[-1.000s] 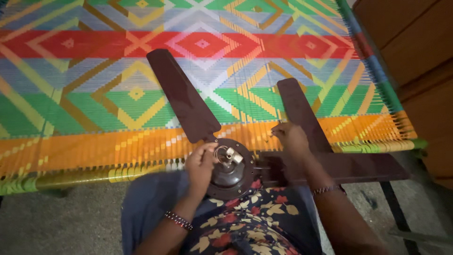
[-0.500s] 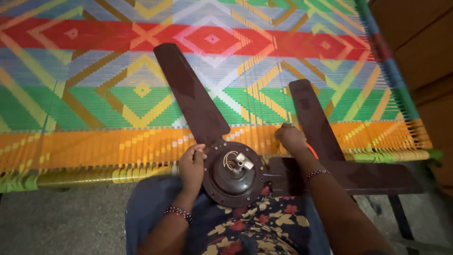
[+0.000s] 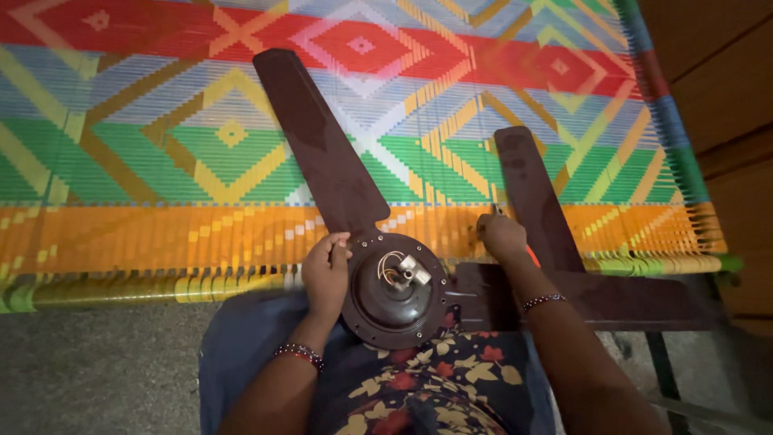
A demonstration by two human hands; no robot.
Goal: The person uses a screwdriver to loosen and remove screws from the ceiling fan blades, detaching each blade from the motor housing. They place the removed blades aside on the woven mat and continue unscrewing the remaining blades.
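A person's left hand (image 3: 326, 270) gripped the rim of a dark brown ceiling fan motor housing (image 3: 396, 290) resting on the lap, its fingers (image 3: 336, 246) curled together over the housing's edge so that the round body lay directly to their right, touching them. The right hand (image 3: 501, 236) sat beyond the housing's far side, its fingers closed around a small tool with an orange-red handle (image 3: 531, 255), the tip pointing up and away toward the woven cot; whether the tip touched anything could not be told. The left hand was the nearer of the 2 to the housing. 3 long brown blades fanned out from the hub: 1 (image 3: 316, 145) ran up and to the left of the left fingers across the cot's bright woven surface (image 3: 145, 161), a 2nd (image 3: 533, 193) rose just beside the right fingers, and a 3rd (image 3: 596, 298) stretched rightward under the right wrist. At the hub's centre stood a short metal shaft (image 3: 409, 272) with loose pale wires beside it.
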